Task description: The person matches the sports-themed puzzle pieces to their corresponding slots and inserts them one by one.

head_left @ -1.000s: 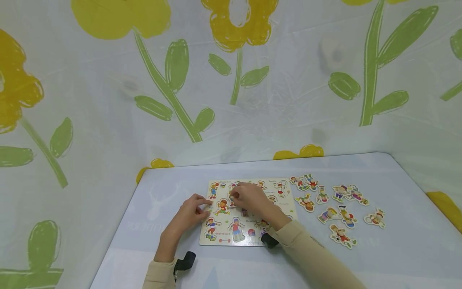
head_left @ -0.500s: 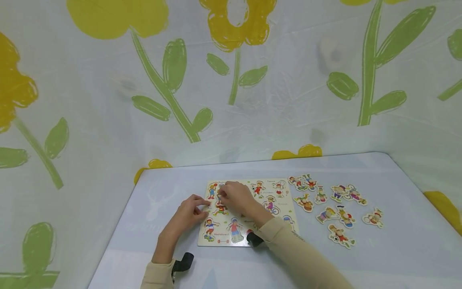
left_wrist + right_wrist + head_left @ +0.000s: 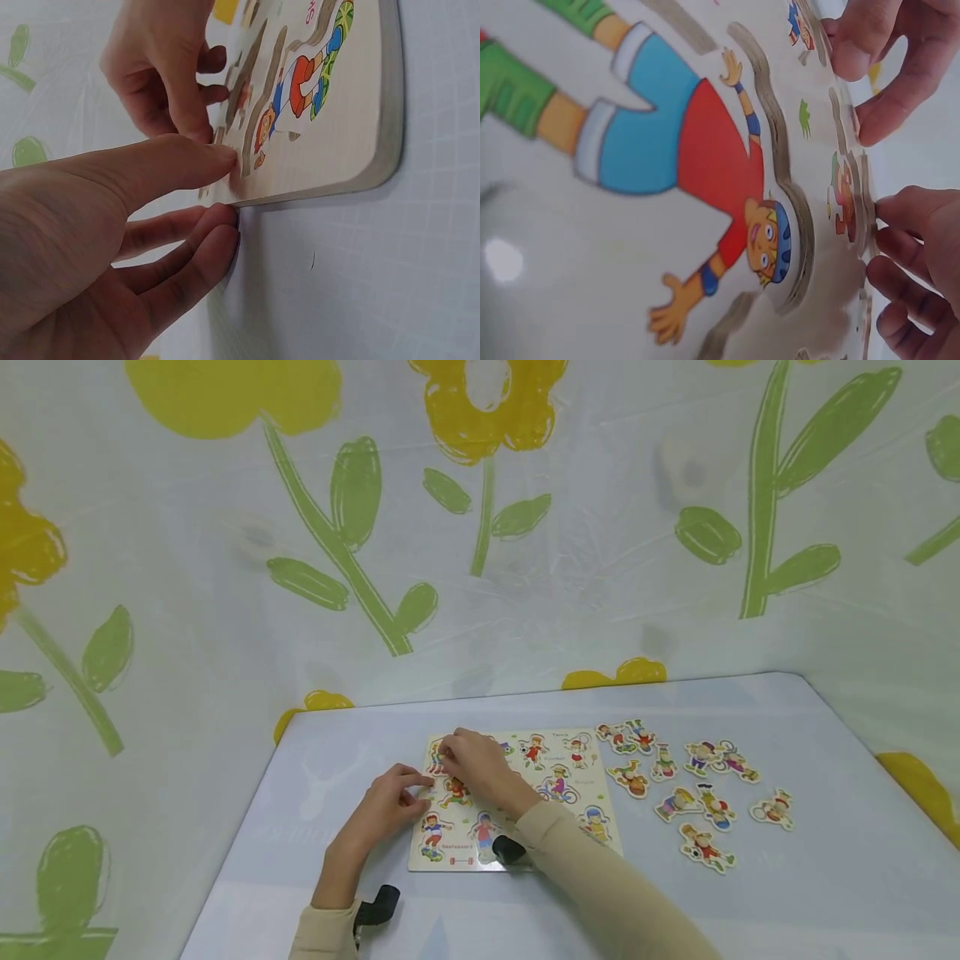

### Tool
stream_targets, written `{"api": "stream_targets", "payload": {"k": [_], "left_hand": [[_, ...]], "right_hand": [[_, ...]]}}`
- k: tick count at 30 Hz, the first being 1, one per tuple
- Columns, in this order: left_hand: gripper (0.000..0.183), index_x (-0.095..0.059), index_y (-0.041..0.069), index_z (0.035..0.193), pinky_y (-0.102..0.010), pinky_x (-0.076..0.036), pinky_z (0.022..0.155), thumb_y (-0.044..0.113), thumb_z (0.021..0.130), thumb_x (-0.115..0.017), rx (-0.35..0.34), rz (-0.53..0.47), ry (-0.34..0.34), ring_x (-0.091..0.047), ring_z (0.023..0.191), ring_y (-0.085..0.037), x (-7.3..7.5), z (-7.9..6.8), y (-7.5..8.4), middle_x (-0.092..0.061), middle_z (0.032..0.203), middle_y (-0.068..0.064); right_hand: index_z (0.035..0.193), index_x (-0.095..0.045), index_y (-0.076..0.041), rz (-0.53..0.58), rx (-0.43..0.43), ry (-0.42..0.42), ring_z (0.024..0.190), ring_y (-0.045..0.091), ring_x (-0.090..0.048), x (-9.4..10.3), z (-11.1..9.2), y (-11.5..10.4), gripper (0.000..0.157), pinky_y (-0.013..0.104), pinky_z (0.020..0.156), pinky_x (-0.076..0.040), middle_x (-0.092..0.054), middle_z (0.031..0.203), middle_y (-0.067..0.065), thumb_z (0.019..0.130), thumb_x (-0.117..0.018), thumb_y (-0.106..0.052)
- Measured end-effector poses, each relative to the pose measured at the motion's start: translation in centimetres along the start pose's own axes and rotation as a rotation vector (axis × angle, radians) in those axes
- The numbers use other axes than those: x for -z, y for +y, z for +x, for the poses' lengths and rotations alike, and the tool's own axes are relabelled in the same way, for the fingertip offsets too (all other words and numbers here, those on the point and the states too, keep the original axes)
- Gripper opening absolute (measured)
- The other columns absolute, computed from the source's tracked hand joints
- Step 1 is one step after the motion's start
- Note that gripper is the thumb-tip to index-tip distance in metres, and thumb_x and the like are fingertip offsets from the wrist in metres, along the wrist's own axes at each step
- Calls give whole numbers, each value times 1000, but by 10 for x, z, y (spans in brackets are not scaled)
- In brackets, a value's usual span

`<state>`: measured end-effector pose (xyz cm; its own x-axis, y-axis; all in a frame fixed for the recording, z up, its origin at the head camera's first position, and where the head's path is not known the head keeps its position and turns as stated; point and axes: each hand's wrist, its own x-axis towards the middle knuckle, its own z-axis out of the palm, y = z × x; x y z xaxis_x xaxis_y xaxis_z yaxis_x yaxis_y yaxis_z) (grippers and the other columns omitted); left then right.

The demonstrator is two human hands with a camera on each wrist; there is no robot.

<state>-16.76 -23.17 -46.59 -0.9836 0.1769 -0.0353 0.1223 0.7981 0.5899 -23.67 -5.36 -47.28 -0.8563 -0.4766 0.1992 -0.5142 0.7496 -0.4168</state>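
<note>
Board (image 3: 349, 142) lies flat on the pale table (image 3: 450, 910), cut with shaped recesses that carry printed figures. Left hand (image 3: 393, 797) is at its left edge: the thumb rests on the top face near the skater (image 3: 433, 837), and the fingers sit lower, by the side of the wood. Thumb and fingers are spread apart, touching rather than clenched. Right hand (image 3: 478, 768) reaches over the upper left of the board, near the left hand and just above the runner (image 3: 455, 792), with bent fingers whose tips point down at the surface. Those tips are mostly hidden from the head view and small in the wrist views, so I cannot tell whether they pinch a piece or only touch the wood. Close to the right wrist camera is a figure in a red shirt (image 3: 716, 139), arms flung out, printed inside its recess. The cyclist (image 3: 557, 783) shows to the right of the right hand.

Loose pieces (image 3: 706, 847) lie on the table to the right of the board, some touching or overlapping in pairs, one by itself at the far right. Both sleeves (image 3: 600, 868) are beige, and a black device (image 3: 377, 906) shows at each wrist. Behind the table hangs a white cloth (image 3: 585, 560) with yellow flowers and green leaves
</note>
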Motion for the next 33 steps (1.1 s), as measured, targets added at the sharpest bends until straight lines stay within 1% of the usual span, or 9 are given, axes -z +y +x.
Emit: {"api": "stream_targets", "payload": {"k": [6,17,27,33], "left_hand": [[31,-73,10,112,-19,-48,66,7,82,-77,-6,-2,3,-56,73,-8,0,-1,2,-61,114,-9],[31,-73,10,112,-19,-48,66,7,82,-76,-1,-12,-1,-56,74,-8,1,0,1,-60,115,-10],[31,-73,10,113,-19,-48,66,7,82,-76,2,-17,-3,-56,74,-9,0,0,1,-60,115,-10],[31,-73,9,112,-19,-48,67,7,82,-76,1,-14,-4,-56,74,-9,0,0,2,-60,114,-10]], "right_hand": [[105,-74,-17,-3,-6,18,74,8,-54,-1,4,-3,17,24,70,-50,-65,92,-3,95,-63,-25],[106,-73,-18,7,-20,43,78,8,-58,-11,7,-2,16,23,72,-51,-65,95,-4,94,-64,-25],[107,-73,-17,39,-61,24,83,9,-61,-15,9,-3,17,23,75,-52,-64,97,-3,93,-65,-25],[108,-72,-16,61,-66,16,83,9,-60,-15,7,-2,18,23,77,-52,-63,98,-3,95,-64,-25]]}}
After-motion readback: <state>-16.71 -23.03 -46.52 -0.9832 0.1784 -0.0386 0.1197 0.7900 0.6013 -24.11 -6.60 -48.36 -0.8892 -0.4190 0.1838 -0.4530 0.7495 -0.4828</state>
